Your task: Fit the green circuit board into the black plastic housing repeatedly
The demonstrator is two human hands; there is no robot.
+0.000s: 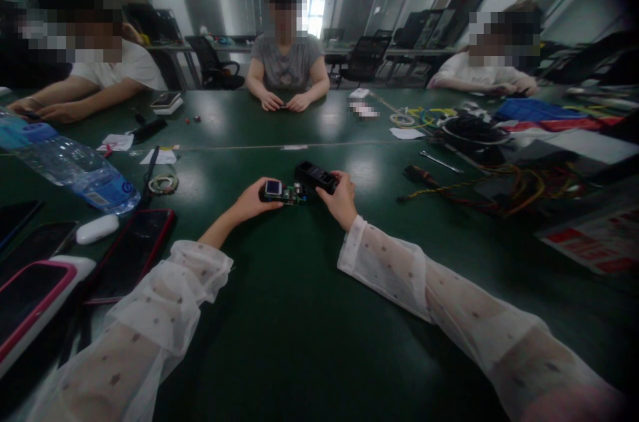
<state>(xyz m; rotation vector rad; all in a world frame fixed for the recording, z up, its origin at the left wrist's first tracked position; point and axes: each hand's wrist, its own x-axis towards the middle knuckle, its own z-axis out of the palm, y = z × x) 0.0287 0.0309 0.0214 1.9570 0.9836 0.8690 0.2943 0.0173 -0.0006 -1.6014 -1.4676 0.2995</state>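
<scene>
Near the middle of the green table, my left hand grips a small green circuit board with a little square screen on it. Its fingers are closed around the board's left end. My right hand holds a black plastic casing by its right end, with the thumb on the near side. The casing has openings in its upper face and is tilted, its left end lying just behind the board's right end. Whether the two parts touch is too small to tell.
Phones, a white earphone case and a water bottle lie at the left. Tangled cables, a wrench and a blue bag are at the right. Three people sit across the table.
</scene>
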